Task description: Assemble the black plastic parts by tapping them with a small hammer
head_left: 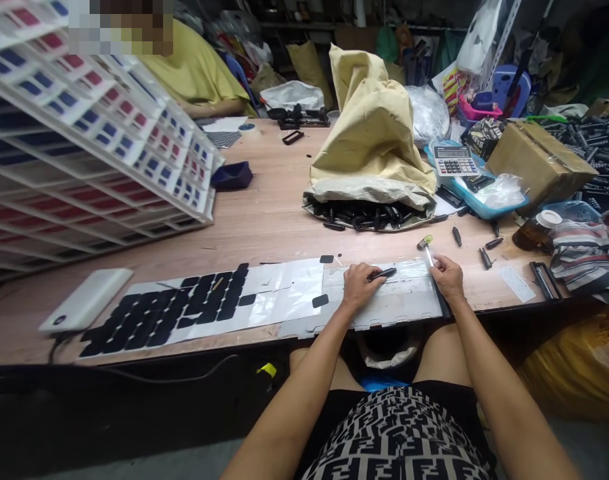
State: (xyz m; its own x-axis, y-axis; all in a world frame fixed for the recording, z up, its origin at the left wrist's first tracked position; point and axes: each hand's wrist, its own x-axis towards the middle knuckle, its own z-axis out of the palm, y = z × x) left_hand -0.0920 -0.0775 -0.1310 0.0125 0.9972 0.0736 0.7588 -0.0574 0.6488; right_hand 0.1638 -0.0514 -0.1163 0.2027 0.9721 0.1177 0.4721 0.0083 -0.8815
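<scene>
My left hand [358, 285] rests over the grey-white board [409, 303] at the table's front edge. Its fingers are closed on a slim black pen-shaped part [384, 273] that points right. To the right, my right hand [447, 277] grips the pale handle of what looks like a small mallet [425, 243], its yellow-green head raised beyond the fingers. Left of the board lies a white sheet [269, 300] with rows of black rounded pieces [154, 313]. Similar black parts [457, 235] lie loose on the table to the right of the mallet.
A yellowish sack [369, 133] spills black parts ahead of my hands. A large white crate [134, 147] leans at left, near a white device [87, 300]. At right are a calculator [455, 160], a cardboard box [539, 157] and a jar [534, 230]. Another person sits across the table.
</scene>
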